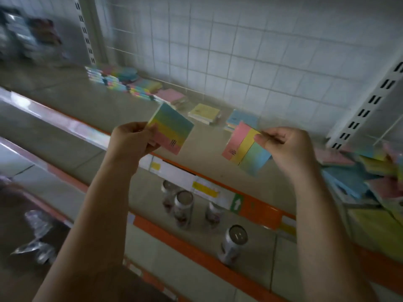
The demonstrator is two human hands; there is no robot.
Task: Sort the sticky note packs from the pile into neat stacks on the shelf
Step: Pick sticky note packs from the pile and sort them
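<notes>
Shelf [122, 99], grey, orange-edged: the landmark.

Pile [370, 168] of loose packs at shelf's right end, jumbled, pink, blue and yellow faces overlapping. Neat stacks [122, 80] already ranged along shelf's back left; single yellow pack [204, 113] and blue pack [242, 119] lying flat at back centre.

Left hand [130, 138] above shelf's front edge, pinching striped pack [171, 128] by its lower left corner. Right hand [283, 144] likewise above shelf front, pinching second striped pack [246, 149] at its upper right edge.

Handling, judged: light, fairly stiff paper blocks, probably film-wrapped and a little slick; not fragile, corners likely to dent. Best gripped across opposite edges, then set down flat.

Look: square, thin, four pastel bands (pink, yellow, green, blue), small dark mark on pink band.
</notes>
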